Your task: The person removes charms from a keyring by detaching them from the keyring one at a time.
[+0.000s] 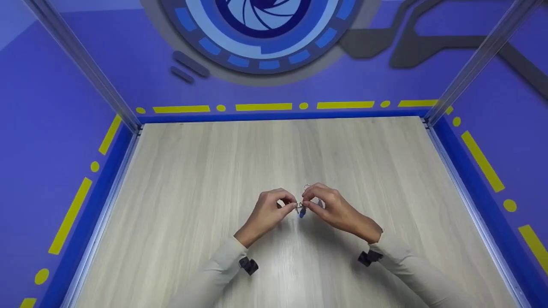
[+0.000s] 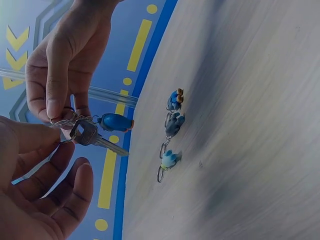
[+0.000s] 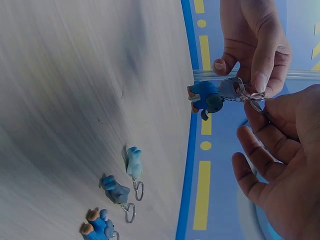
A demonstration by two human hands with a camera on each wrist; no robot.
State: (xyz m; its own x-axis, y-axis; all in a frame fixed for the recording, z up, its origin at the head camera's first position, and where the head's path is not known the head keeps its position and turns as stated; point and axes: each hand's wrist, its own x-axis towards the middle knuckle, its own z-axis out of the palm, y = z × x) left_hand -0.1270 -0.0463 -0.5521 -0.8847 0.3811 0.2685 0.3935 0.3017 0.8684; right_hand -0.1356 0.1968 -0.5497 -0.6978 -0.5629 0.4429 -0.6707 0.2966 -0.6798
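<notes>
In the head view my left hand (image 1: 272, 209) and right hand (image 1: 336, 209) meet above the table, thumb and fingers pinched on both. Between them is a keychain with a small blue animal figurine (image 2: 116, 122) on a short chain. A silver key (image 2: 97, 140) hangs beside the figurine in the left wrist view. My left thumb and fingers pinch the thin metal ring (image 2: 68, 137) at the key's head. My right fingertips hold the split ring (image 3: 257, 96) of the keychain. Fingers partly hide where the rings meet, so I cannot tell whether the key is threaded on.
Three more figurine keychains lie on the wood-grain table (image 1: 192, 171): a light blue one (image 2: 169, 159), a grey-blue one (image 2: 174, 125) and a blue one with brown feet (image 2: 175, 100). Blue panels (image 1: 299, 92) with yellow dashes wall the back and sides.
</notes>
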